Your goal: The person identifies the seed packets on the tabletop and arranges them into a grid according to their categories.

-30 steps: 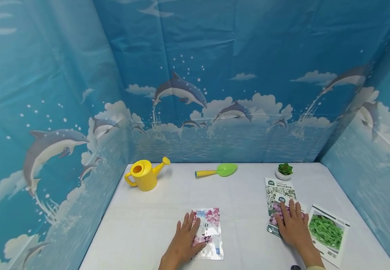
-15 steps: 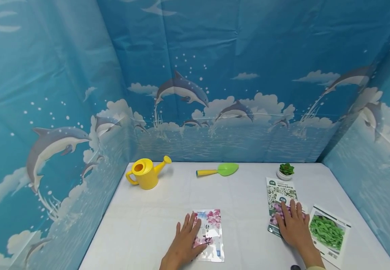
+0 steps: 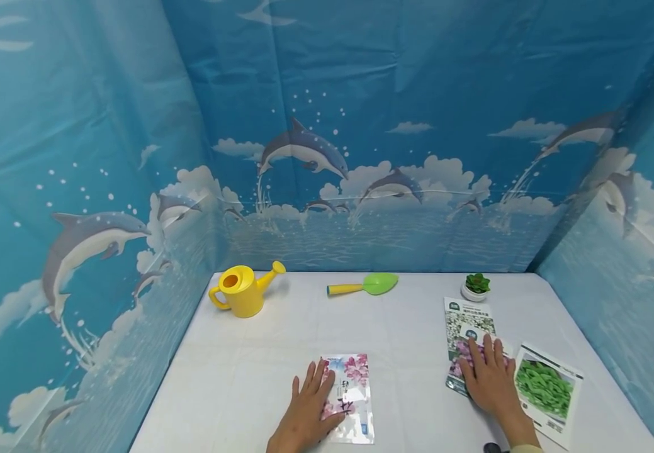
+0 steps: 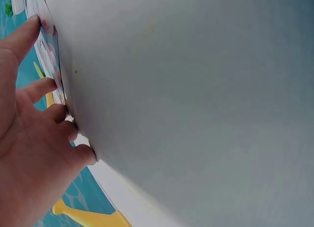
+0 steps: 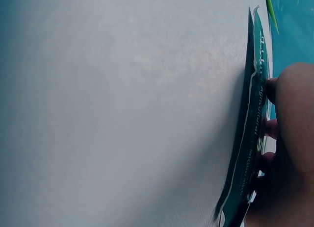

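In the head view my left hand (image 3: 306, 406) lies with straight, spread fingers over the left edge of a shiny packet printed with pink blossoms (image 3: 357, 402). Its fingertips and thumb touch the packet, as the left wrist view also shows. My right hand (image 3: 491, 380) rests flat, fingers extended, on a pink-flower seed packet (image 3: 461, 350). That packet overlaps a white-flower seed packet (image 3: 462, 313) and is partly hidden by the hand. Beside the right wrist lies a seed packet picturing green leaves (image 3: 547, 387). A dark green packet edge (image 5: 250, 119) shows beneath the right fingers in the right wrist view.
At the back left of the white table (image 3: 236, 377) stands a yellow watering can (image 3: 243, 292). A toy trowel (image 3: 377, 284) with a green blade lies at the back middle. A small potted succulent (image 3: 476, 287) is at the back right. Dolphin-print curtains (image 3: 360, 239) enclose the table.
My left hand and the blossom packet under it have slid slightly toward me. My right hand stays on the seed packets. The view has shifted a little.
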Demonstrator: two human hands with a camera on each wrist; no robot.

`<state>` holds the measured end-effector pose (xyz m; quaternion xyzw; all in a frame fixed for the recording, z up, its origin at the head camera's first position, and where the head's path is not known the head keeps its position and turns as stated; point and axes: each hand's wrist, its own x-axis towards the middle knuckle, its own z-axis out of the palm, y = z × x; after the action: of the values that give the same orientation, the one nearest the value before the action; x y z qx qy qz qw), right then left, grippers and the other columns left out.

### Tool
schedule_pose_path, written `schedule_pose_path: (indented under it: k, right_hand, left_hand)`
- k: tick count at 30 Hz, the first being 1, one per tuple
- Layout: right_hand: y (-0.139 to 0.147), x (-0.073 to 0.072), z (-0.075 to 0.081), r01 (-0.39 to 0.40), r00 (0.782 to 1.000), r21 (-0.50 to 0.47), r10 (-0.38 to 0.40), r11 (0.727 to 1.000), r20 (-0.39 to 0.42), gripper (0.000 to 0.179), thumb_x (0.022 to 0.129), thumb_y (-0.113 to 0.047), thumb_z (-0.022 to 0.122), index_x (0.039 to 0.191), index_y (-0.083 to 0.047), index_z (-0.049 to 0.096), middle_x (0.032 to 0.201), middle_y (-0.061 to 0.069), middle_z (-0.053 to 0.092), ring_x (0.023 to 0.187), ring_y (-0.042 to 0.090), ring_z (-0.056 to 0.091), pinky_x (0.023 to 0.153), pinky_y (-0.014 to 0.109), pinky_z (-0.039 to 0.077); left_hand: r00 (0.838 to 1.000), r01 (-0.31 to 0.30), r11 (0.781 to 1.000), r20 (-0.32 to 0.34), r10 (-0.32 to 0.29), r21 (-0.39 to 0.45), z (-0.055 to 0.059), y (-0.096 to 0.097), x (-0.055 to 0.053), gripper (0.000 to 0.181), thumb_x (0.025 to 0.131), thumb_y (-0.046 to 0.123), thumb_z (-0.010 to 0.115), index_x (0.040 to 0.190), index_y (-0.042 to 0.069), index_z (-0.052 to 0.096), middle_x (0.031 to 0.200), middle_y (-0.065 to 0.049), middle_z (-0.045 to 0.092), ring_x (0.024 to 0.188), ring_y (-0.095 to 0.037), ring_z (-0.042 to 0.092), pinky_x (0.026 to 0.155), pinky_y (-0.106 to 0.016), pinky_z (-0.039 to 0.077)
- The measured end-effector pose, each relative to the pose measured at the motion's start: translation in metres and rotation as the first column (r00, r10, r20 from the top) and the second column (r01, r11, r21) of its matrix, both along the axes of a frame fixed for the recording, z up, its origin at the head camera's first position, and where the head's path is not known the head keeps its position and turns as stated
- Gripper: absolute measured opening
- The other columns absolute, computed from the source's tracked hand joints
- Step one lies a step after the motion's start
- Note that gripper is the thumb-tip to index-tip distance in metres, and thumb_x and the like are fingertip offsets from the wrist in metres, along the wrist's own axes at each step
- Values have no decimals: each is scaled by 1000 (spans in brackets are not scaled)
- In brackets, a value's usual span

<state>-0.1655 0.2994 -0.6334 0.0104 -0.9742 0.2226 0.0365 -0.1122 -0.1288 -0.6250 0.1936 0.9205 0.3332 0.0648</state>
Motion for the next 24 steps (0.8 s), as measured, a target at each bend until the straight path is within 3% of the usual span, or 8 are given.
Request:
schedule_pose_path:
  k: [7, 15, 24]
  right_hand:
    - [0, 0, 2, -4, 999, 1, 4, 1000, 41, 70, 116, -38, 43, 161, 13, 31, 166, 47, 10, 156, 66, 0, 116, 87, 4]
    - [2, -1, 2, -16, 999, 13, 15, 1000, 44, 71, 116, -40, 43, 162, 13, 31, 166, 48, 10, 156, 66, 0, 115, 88, 5]
    - [-3, 2, -3, -25, 1000, 5, 25, 1000, 20, 69, 115, -37, 47, 161, 13, 35, 166, 48, 13, 156, 66, 2, 114, 89, 4]
  left_hand:
    - [1000, 25, 999, -18, -24, 26, 0, -3, 2, 88, 101, 53, 68, 166, 2, 37, 177, -25, 19, 165, -44, 8, 120, -83, 8]
    - [1000, -6, 1000, -4, 6, 22, -7, -2, -1, 89, 100, 56, 67, 169, 8, 36, 180, -16, 15, 167, -37, 3, 124, -77, 0]
    - [997, -4, 999, 80, 8, -51, 11, 1, 1, 88, 100, 50, 72, 167, 4, 37, 179, -20, 16, 166, -43, 7, 125, -78, 5]
